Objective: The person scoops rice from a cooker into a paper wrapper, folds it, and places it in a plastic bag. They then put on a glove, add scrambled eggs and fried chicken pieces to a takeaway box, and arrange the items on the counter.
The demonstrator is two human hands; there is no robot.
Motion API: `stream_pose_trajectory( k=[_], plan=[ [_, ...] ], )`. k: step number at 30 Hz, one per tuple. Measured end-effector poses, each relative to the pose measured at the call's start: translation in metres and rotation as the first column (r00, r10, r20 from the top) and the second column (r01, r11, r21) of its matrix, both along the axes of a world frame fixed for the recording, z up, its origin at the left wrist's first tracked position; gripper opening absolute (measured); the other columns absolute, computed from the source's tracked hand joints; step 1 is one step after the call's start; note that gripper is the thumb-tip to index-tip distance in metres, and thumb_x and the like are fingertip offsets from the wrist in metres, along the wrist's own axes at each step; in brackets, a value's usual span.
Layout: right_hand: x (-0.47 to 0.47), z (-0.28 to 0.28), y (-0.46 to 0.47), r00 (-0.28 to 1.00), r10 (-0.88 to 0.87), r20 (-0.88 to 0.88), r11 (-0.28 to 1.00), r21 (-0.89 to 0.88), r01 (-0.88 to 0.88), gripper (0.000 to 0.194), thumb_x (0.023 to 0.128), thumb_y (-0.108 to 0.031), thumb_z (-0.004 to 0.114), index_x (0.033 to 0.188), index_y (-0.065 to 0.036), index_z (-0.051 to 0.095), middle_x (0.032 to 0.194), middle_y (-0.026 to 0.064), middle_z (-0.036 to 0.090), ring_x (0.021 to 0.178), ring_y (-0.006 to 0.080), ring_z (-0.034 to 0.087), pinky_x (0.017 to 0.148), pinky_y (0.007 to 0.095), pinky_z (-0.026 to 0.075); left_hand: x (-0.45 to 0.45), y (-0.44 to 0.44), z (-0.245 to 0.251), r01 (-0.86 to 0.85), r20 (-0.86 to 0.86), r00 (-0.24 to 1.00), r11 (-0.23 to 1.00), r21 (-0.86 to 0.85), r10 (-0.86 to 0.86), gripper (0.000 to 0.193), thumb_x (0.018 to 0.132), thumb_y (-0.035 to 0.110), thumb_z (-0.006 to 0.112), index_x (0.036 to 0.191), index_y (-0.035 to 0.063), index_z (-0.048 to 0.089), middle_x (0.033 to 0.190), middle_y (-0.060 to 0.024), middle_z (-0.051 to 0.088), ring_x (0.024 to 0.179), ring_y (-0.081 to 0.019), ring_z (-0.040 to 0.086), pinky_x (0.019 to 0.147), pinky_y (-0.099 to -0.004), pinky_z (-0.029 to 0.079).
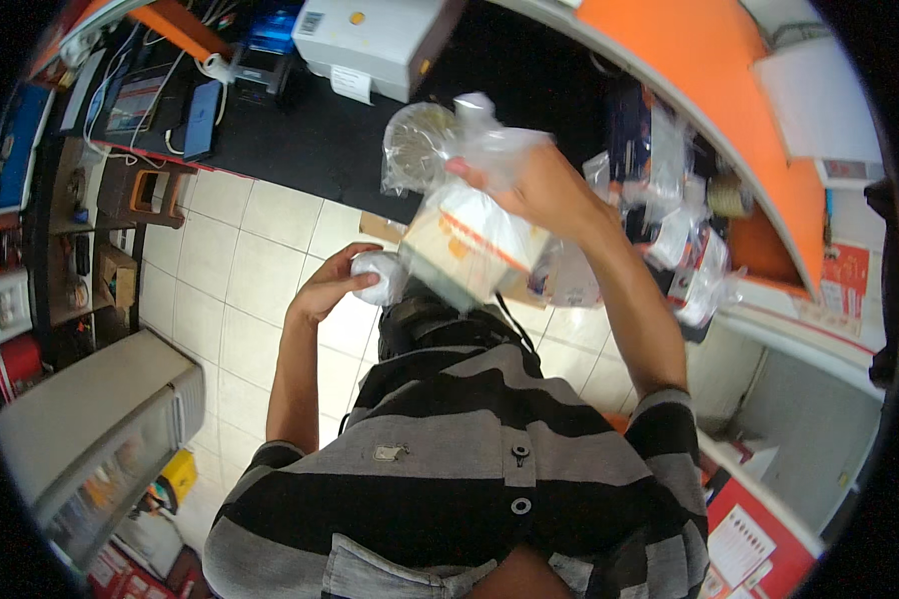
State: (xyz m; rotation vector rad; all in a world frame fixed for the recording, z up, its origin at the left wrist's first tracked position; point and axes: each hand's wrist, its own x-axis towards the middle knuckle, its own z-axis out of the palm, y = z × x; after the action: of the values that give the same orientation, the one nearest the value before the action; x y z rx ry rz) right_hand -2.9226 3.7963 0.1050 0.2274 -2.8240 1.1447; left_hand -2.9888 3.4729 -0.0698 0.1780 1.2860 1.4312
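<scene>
My right hand (521,187) grips the gathered top of a translucent plastic bag (494,146). Below it hangs a blurred carton (468,247), cream with orange print, which seems to be inside the bag. My left hand (337,284) holds a small white wrapped bundle (378,277) close to the carton's left side; what is in the bundle cannot be told. Just beyond the carton, a round clear-wrapped item (419,146) lies at the edge of the black counter (330,142). Another clear plastic bag (569,277) shows behind my right forearm.
A white label printer (374,37) with a paper slip stands at the back of the counter. To its left are a small dark device (262,71), a phone (202,120) and cables. Plastic-wrapped goods (667,202) crowd the right, beside a curved orange panel (719,97).
</scene>
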Motion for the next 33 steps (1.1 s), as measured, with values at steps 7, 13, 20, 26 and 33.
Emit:
stream_pose_trajectory(
  k=[7, 13, 20, 26, 33],
  plan=[
    [0.008, 0.136, -0.015, 0.887, -0.153, -0.436, 0.985, -0.137, 0.102, 0.021, 0.099, -0.016, 0.062, 0.093, 0.003, 0.069, 0.082, 0.002, 0.065, 0.075, 0.0088, 0.058, 0.066, 0.024, 0.047, 0.011, -0.046, 0.006, -0.287, -0.064, 0.954, 0.952, 0.105, 0.294, 0.058, 0.087, 0.016, 0.076, 0.138, 0.0037, 0.051, 0.124, -0.0078, 0.064, 0.117, -0.0194, 0.058, 0.102, -0.0343, 0.046],
    [-0.038, 0.291, 0.047, 0.99, -0.081, -0.117, 0.922, -0.385, 0.03, 0.024, 0.095, -0.021, 0.064, 0.104, 0.002, 0.066, 0.094, 0.0114, 0.066, 0.083, 0.0219, 0.063, 0.077, 0.0317, 0.05, 0.031, -0.067, -0.004, -0.485, 0.007, 0.872, 0.862, 0.149, 0.49, 0.056, 0.087, 0.013, 0.074, 0.138, 0.0039, 0.051, 0.123, -0.0071, 0.064, 0.116, -0.0188, 0.059, 0.101, -0.034, 0.047],
    [-0.115, 0.25, 0.158, 0.746, -0.278, -0.605, 0.91, 0.082, 0.406, 0.053, 0.097, -0.049, 0.062, 0.084, 0.002, 0.069, 0.069, 0.0022, 0.062, 0.067, 0.0095, 0.053, 0.063, 0.0297, 0.044, 0.048, -0.071, -0.015, -0.541, 0.041, 0.838, 0.82, 0.187, 0.544, 0.055, 0.086, 0.013, 0.075, 0.136, 0.0046, 0.053, 0.119, -0.0068, 0.064, 0.112, -0.0191, 0.06, 0.1, -0.0337, 0.047],
    [-0.165, 0.201, 0.216, 0.764, -0.449, -0.463, 0.785, 0.205, 0.585, 0.059, 0.096, -0.055, 0.06, 0.086, 0.003, 0.07, 0.07, 0.0067, 0.062, 0.067, 0.0128, 0.054, 0.065, 0.0333, 0.044, 0.04, -0.055, -0.011, -0.524, 0.09, 0.851, 0.828, 0.199, 0.517, 0.056, 0.085, 0.013, 0.077, 0.136, 0.0062, 0.053, 0.12, -0.0061, 0.063, 0.112, -0.0194, 0.059, 0.1, -0.0336, 0.047],
    [-0.182, 0.175, 0.248, 0.674, -0.529, -0.516, 0.738, 0.113, 0.666, 0.058, 0.095, -0.05, 0.06, 0.086, 0.006, 0.069, 0.071, 0.0212, 0.065, 0.068, 0.0286, 0.065, 0.067, 0.0431, 0.048, 0.031, -0.038, -0.02, -0.408, 0.139, 0.912, 0.892, 0.193, 0.387, 0.057, 0.084, 0.007, 0.075, 0.137, 0.0049, 0.052, 0.121, -0.0063, 0.063, 0.114, -0.0195, 0.059, 0.1, -0.0338, 0.047]
  ],
)
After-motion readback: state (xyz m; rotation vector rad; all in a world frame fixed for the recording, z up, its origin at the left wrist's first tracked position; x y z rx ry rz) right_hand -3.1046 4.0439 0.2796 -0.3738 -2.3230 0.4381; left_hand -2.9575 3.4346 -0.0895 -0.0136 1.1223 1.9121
